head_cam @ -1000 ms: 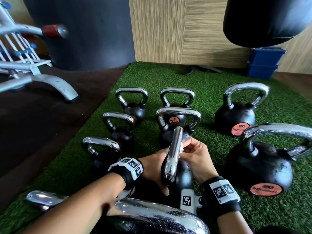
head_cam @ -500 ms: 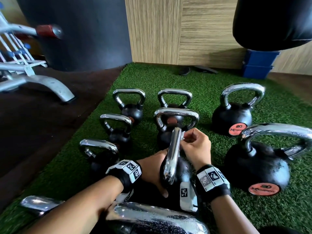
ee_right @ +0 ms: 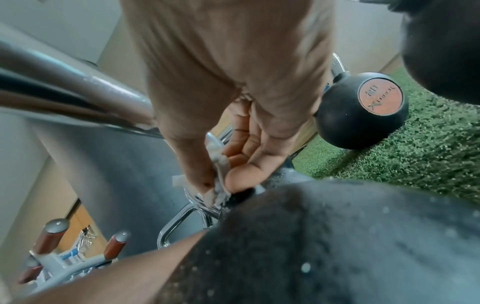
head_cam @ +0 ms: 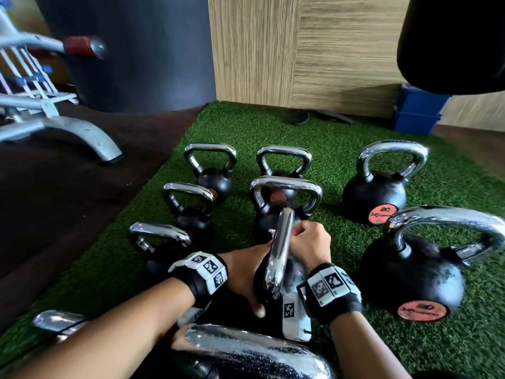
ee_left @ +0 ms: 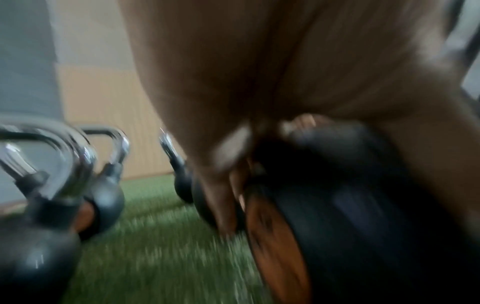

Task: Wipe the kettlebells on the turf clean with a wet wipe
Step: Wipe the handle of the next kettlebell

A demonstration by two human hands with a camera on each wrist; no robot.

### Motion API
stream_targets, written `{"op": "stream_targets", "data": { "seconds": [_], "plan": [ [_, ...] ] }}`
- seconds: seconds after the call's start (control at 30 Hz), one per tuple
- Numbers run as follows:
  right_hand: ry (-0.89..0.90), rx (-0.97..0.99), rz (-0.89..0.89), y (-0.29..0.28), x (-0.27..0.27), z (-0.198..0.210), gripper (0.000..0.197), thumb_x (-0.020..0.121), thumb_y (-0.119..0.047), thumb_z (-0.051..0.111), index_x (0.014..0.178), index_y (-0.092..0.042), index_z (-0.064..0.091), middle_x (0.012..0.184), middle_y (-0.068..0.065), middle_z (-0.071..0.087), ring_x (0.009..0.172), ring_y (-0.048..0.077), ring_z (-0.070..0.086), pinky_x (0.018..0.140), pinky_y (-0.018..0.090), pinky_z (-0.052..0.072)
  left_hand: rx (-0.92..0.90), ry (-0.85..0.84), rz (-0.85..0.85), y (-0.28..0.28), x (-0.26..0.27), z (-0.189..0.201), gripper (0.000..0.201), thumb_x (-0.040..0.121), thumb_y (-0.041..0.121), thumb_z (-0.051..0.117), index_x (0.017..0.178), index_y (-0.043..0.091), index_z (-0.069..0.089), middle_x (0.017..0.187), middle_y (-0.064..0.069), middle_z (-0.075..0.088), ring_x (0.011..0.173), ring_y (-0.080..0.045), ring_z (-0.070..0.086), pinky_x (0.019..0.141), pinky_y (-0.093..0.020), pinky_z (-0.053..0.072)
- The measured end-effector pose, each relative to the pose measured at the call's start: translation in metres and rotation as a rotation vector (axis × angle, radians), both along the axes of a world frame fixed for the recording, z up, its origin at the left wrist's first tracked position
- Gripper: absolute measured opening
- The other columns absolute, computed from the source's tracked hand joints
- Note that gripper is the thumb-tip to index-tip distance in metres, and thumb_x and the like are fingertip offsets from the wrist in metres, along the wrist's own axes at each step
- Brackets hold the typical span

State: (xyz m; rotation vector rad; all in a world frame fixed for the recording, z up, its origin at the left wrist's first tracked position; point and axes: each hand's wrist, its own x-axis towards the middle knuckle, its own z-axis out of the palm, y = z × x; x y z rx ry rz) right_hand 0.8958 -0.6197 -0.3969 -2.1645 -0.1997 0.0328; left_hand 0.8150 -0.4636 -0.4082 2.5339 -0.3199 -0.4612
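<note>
Several black kettlebells with chrome handles stand on the green turf (head_cam: 328,138). The one in the middle shows its handle (head_cam: 278,250) edge-on to me. My left hand (head_cam: 243,269) cups the left side of its black body (ee_left: 350,205), beside the orange label (ee_left: 275,246). My right hand (head_cam: 308,242) is curled at the far end of the handle. There it pinches a crumpled white wet wipe (ee_right: 219,185) between thumb and fingers, pressed where the chrome meets the body (ee_right: 337,236). The left wrist view is blurred.
A 20-marked kettlebell (head_cam: 374,192) and a bigger one (head_cam: 410,272) stand to the right, smaller ones (head_cam: 191,214) to the left, one handle (head_cam: 246,351) under my arms. A metal bench frame (head_cam: 68,129) stands on dark floor at the left. A black bag (head_cam: 451,42) hangs above a blue box (head_cam: 418,113).
My right hand's fingers have curled tighter on the wipe and shifted slightly along the far end of the handle. The left hand stays on the body.
</note>
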Motion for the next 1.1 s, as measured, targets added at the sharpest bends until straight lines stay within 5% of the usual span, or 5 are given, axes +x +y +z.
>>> {"op": "stream_targets", "data": {
  "seconds": [0.27, 0.6, 0.77, 0.9, 1.1],
  "plan": [
    [-0.255, -0.117, 0.439, -0.036, 0.007, 0.036, 0.084, 0.079, -0.001, 0.074, 0.148, -0.033, 0.038, 0.062, -0.009, 0.058, 0.050, -0.002, 0.051, 0.053, 0.011, 0.045, 0.104, 0.045, 0.200, 0.006, -0.015, 0.109, 0.071, 0.087, 0.074, 0.048, 0.148, 0.037, 0.047, 0.143, 0.007, 0.058, 0.128, -0.011, 0.054, 0.111, -0.034, 0.042],
    [-0.290, -0.341, 0.468, -0.022, 0.005, 0.076, 0.031, 0.079, -0.029, 0.075, 0.109, -0.031, 0.075, 0.106, 0.001, 0.076, 0.099, 0.017, 0.069, 0.089, 0.022, 0.051, 0.423, -0.038, 0.202, -0.042, -0.020, 0.126, 0.063, 0.049, 0.074, 0.082, 0.083, 0.023, 0.065, 0.077, 0.006, 0.066, 0.065, -0.014, 0.063, 0.049, -0.023, 0.044],
    [-0.229, -0.411, 0.347, -0.047, -0.005, 0.079, 0.014, 0.079, -0.023, 0.073, 0.091, -0.027, 0.079, 0.082, -0.002, 0.075, 0.078, 0.014, 0.067, 0.055, 0.005, 0.038, 0.426, 0.024, -0.065, -0.020, -0.004, 0.140, 0.083, 0.060, 0.044, 0.093, 0.133, 0.034, 0.056, 0.113, 0.009, 0.067, 0.102, -0.011, 0.064, 0.089, -0.026, 0.053],
    [-0.180, -0.511, 0.296, -0.068, -0.027, 0.078, 0.013, 0.077, -0.015, 0.069, 0.087, -0.014, 0.076, 0.082, 0.006, 0.072, 0.077, 0.022, 0.069, 0.067, 0.030, 0.058, 0.511, 0.076, -0.313, -0.011, 0.015, 0.155, 0.115, 0.062, 0.026, 0.094, 0.153, 0.051, 0.028, 0.078, 0.037, 0.061, 0.066, 0.025, 0.050, 0.058, 0.000, 0.037],
    [-0.207, -0.496, 0.246, -0.079, -0.058, 0.069, 0.014, 0.076, -0.024, 0.070, 0.085, -0.014, 0.073, 0.075, 0.002, 0.068, 0.071, 0.020, 0.066, 0.061, 0.027, 0.054, 0.638, -0.023, -0.400, -0.005, 0.019, 0.153, 0.113, 0.067, 0.019, 0.089, 0.150, 0.060, 0.024, 0.110, 0.009, 0.060, 0.080, 0.000, 0.051, 0.057, -0.012, 0.028]
  ]
}}
